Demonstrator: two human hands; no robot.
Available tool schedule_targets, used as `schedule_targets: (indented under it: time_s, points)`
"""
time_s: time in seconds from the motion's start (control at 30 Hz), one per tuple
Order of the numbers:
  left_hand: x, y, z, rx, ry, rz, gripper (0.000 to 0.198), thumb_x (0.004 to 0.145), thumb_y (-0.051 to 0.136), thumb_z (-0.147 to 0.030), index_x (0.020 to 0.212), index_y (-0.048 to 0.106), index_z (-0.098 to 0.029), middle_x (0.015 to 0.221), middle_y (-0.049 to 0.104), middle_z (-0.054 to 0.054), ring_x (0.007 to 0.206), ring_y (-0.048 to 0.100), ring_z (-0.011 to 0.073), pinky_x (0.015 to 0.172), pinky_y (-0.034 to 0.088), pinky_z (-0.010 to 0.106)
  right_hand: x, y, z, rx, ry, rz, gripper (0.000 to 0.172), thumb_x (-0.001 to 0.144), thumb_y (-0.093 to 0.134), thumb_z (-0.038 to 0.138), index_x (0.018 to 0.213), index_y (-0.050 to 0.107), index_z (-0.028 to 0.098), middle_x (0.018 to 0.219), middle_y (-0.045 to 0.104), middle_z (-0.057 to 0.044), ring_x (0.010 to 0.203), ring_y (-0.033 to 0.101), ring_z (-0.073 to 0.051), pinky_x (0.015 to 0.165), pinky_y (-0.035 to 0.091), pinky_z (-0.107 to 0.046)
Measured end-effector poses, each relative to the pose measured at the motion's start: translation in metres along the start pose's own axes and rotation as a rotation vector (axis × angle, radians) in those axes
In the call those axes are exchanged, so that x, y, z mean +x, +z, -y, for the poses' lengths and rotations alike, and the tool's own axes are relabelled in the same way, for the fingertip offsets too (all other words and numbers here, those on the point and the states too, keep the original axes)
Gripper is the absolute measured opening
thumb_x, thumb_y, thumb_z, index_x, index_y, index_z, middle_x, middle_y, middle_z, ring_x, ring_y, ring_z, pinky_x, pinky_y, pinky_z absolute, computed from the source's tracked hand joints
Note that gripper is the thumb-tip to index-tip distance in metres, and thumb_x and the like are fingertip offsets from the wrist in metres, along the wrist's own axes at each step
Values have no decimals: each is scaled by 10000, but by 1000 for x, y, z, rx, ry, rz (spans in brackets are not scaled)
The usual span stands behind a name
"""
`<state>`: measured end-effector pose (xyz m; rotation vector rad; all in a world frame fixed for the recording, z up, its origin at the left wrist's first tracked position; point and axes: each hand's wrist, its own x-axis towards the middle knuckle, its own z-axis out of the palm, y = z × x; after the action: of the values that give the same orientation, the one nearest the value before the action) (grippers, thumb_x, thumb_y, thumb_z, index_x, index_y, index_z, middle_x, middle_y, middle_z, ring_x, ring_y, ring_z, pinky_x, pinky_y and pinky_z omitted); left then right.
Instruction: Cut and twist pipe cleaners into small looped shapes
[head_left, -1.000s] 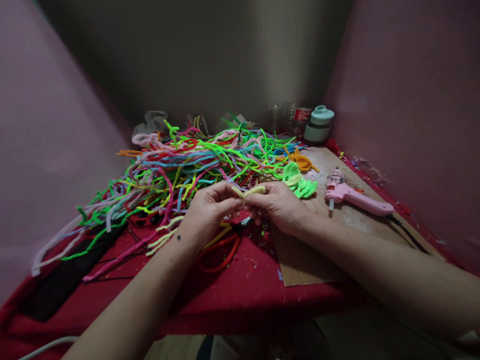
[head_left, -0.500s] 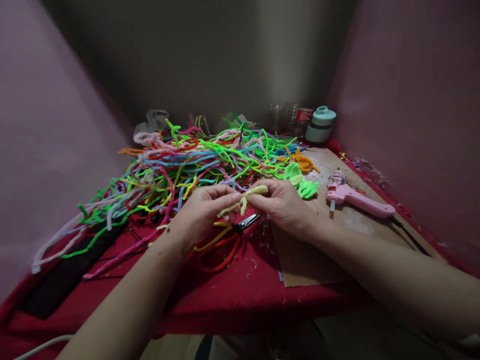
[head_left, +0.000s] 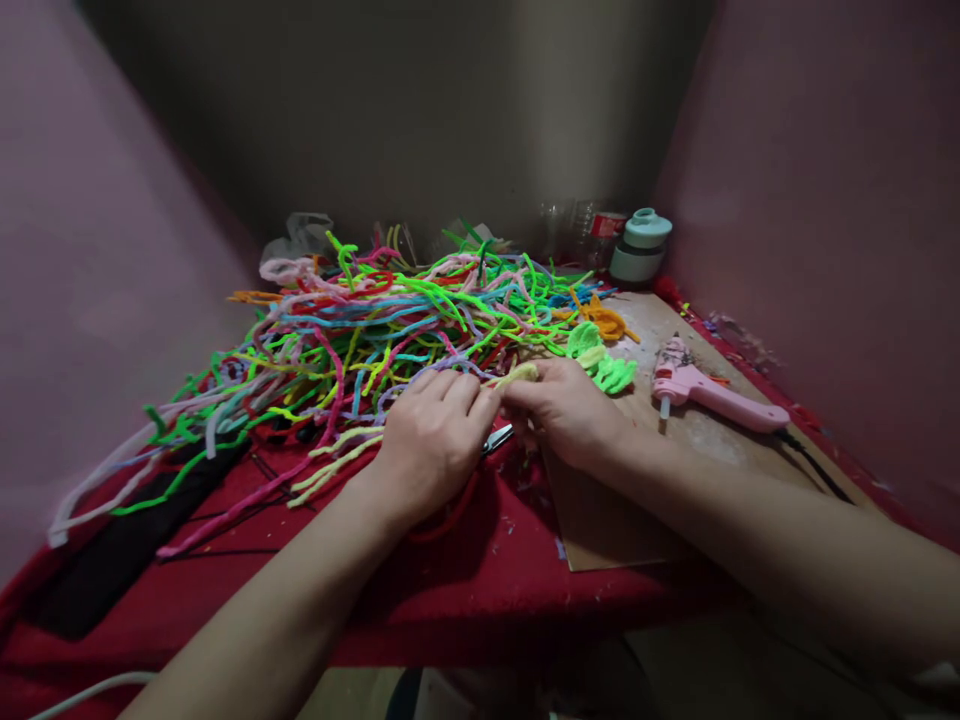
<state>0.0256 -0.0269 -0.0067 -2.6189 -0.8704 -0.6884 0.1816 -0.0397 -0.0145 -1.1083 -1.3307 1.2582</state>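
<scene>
My left hand (head_left: 435, 440) and my right hand (head_left: 566, 410) meet over a red cloth (head_left: 465, 570), both pinched on a short pale yellow pipe cleaner piece (head_left: 517, 375) whose fuzzy end shows between them. Behind them lies a big tangle of coloured pipe cleaners (head_left: 360, 320). Under my left hand peek the tip of scissors (head_left: 499, 437) and their red handles. A few pale yellow pipe cleaners (head_left: 337, 460) lie left of my left wrist.
A pink glue gun (head_left: 712, 395) with its black cord rests on a cardboard sheet (head_left: 675, 450) at right. Bent green pieces (head_left: 604, 365) and orange pieces (head_left: 607, 322) lie beyond my right hand. A mint container (head_left: 637, 248) and clear bottles stand at the back. A black strip (head_left: 127, 540) lies left.
My left hand has turned palm-down and slid right, covering most of the yellow piece and the scissors. The loose yellow end that hung down is no longer seen.
</scene>
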Motion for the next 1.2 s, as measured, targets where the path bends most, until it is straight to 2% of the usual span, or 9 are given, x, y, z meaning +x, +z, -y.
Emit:
schedule_targets:
  time_s: [0.07, 0.2, 0.37, 0.5, 0.6, 0.73, 0.9, 1.03, 1.2]
  points:
    - [-2, 2, -1, 128, 100, -7, 248, 862, 389, -192, 720, 591, -177, 666, 541, 63, 666, 461, 182, 666, 317, 329, 4, -1, -3, 210, 144, 59, 130, 638, 534, 161, 513, 498, 161, 429, 455, 40, 366, 395, -81, 355, 291, -218]
    - [-2, 1, 0, 47, 9, -40, 225, 856, 409, -206, 752, 606, -174, 706, 569, 69, 704, 489, 187, 704, 351, 333, 5, -4, -4, 183, 1, 132, 218, 683, 554, 210, 484, 479, 163, 420, 455, 40, 372, 393, -72, 372, 310, -213]
    - [5, -11, 11, -791, -477, 31, 231, 772, 552, -341, 901, 651, -177, 914, 634, 62, 861, 571, 196, 771, 433, 296, 0, -5, 4, 56, -59, 104, 171, 689, 565, 198, 534, 504, 161, 446, 468, 51, 391, 392, -62, 406, 305, -211]
    - [5, -12, 26, -1465, -893, 234, 331, 713, 602, -429, 808, 693, -125, 742, 685, 91, 654, 619, 191, 631, 470, 297, -3, -5, 6, 21, -58, 117, 86, 689, 616, 223, 674, 583, 145, 493, 512, 52, 414, 407, -55, 418, 307, -199]
    - [2, -9, 31, -1674, -943, 468, 293, 685, 647, -381, 734, 702, -97, 621, 676, 115, 527, 607, 180, 535, 458, 282, -4, -5, 6, -8, -91, 151, 101, 689, 636, 226, 717, 597, 137, 555, 563, 32, 457, 447, -58, 437, 315, -194]
    - [-1, -8, 30, -1809, -869, 569, 340, 720, 604, -414, 698, 712, -92, 578, 668, 132, 447, 584, 177, 478, 440, 287, -6, -7, 8, 1, -130, 191, 75, 705, 620, 198, 731, 597, 131, 602, 598, 14, 494, 476, -61, 470, 343, -193]
    - [-3, -10, 21, -1903, -805, 598, 392, 689, 614, -473, 763, 717, -102, 574, 653, 113, 427, 567, 164, 445, 407, 265, -7, -9, 9, 54, -163, 227, 54, 717, 602, 190, 736, 585, 142, 637, 629, 5, 552, 535, -81, 521, 390, -203]
    - [-1, -13, 17, -1798, -804, 565, 224, 697, 626, -364, 700, 675, -146, 483, 566, 26, 390, 461, 88, 443, 334, 218, -6, -9, 10, -27, -190, 185, 37, 701, 593, 177, 700, 587, 140, 566, 575, 35, 477, 453, -54, 464, 336, -186]
    - [0, -12, 11, -859, -484, 326, 239, 778, 531, -301, 596, 587, -157, 503, 524, 2, 474, 448, 96, 483, 308, 220, -2, -4, 6, -74, -75, 61, 49, 646, 544, 125, 602, 549, 146, 468, 487, 60, 406, 398, -51, 397, 288, -183]
